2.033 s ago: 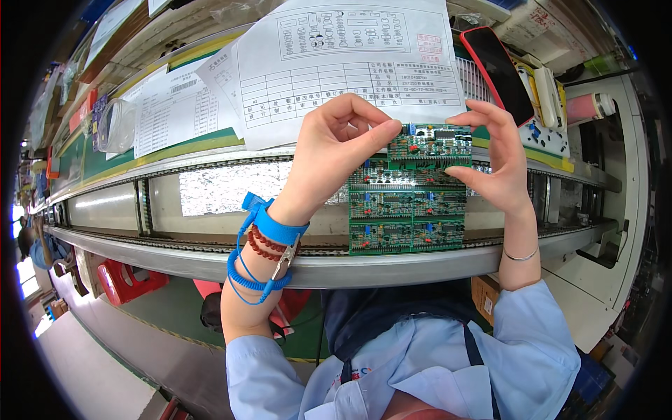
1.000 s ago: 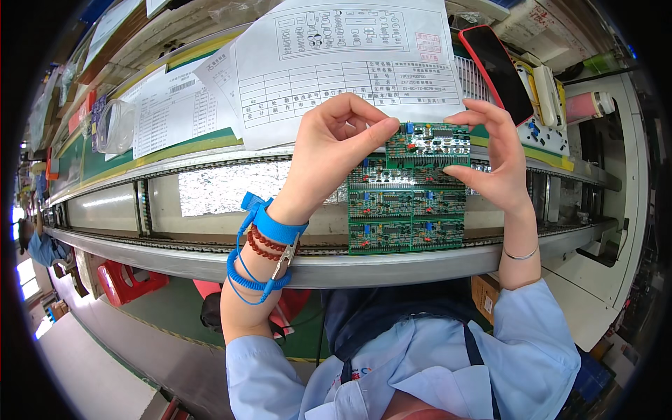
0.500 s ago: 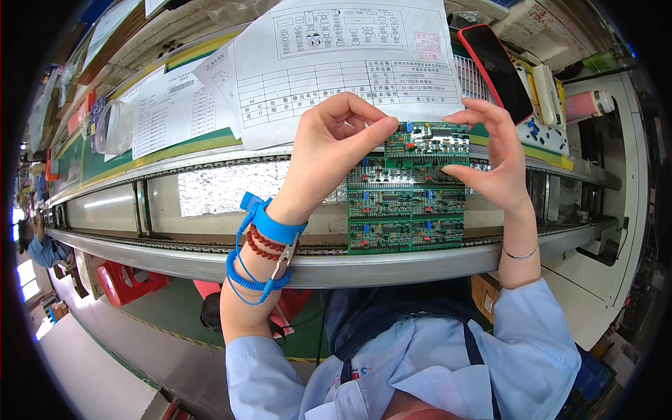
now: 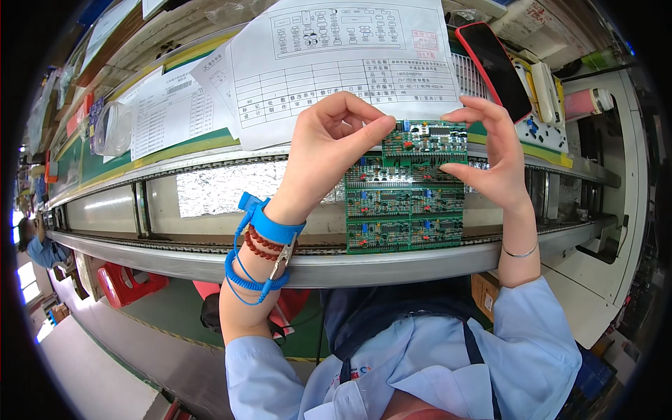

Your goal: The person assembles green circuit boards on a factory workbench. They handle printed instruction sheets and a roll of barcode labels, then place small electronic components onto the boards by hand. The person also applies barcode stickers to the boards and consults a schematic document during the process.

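Note:
A small green circuit board (image 4: 425, 143), crowded with electronic parts and a row of pins along its lower edge, is held up between my hands. My left hand (image 4: 336, 136) pinches its upper left corner between thumb and bent fingers. My right hand (image 4: 493, 157) grips its right end, fingers at the upper edge and thumb at the lower corner. Beneath it, a larger panel of joined green circuit boards (image 4: 406, 217) lies across the conveyor rails, its top part overlapped by the small board. A blue wrist strap (image 4: 273, 225) with a coiled cord circles my left wrist.
The front metal rail (image 4: 329, 271) runs between me and the panel. Beyond the rear rail lie a printed drawing sheet (image 4: 343, 77), a red-edged phone (image 4: 494, 70) and a tray of small dark parts (image 4: 542, 133). A clear plastic cup (image 4: 113, 129) stands at the left.

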A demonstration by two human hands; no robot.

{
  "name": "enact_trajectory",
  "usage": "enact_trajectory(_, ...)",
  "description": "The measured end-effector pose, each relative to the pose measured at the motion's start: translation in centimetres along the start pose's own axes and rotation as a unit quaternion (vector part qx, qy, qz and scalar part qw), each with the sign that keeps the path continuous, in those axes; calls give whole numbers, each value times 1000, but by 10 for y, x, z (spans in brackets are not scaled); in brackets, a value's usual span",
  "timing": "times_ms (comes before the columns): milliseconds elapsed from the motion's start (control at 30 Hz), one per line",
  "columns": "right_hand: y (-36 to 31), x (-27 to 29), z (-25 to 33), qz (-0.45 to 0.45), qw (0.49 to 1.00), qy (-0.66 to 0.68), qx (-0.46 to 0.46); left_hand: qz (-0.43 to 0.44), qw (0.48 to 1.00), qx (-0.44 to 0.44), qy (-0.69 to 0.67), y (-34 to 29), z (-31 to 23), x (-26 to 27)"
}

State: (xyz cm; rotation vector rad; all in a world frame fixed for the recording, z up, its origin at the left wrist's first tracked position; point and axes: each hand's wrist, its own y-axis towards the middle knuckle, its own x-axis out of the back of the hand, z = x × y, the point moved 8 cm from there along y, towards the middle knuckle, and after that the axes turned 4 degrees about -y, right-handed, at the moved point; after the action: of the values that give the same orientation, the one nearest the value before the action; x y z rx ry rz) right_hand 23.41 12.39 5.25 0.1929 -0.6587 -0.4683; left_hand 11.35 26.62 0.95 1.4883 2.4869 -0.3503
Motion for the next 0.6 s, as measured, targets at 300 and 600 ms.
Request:
enact_trajectory(300,1,0,1,2,1000,6,6,3,1000,-1,-12,-1,-1,-1)
enact_trajectory(600,0,2,5,1,999,-29,14,-12,1000,-27,-10,0,-3,-1)
